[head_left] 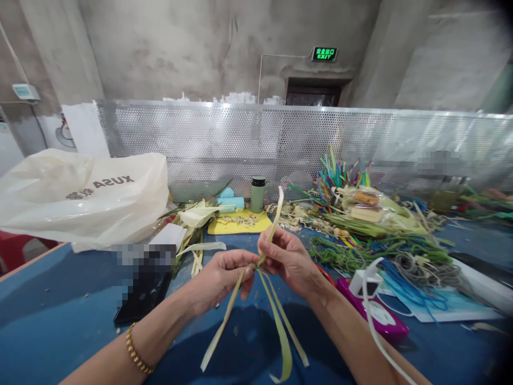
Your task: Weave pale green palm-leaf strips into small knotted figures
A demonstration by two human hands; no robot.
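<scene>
My left hand pinches a small knot of pale green leaf strips between thumb and fingers. Close against it, my right hand is closed on one strip, whose free end sticks up past the fingertips. Several strips hang down from the joint between my hands, one curling at its tip. Both hands are held above the blue table. The exact weave at the knot is partly hidden by my fingers.
Ahead lie a yellow sheet with scraps, a green bottle and leaf bundles. To the left are a phone and a white bag. Green cords, a purple power strip and a white cable are right.
</scene>
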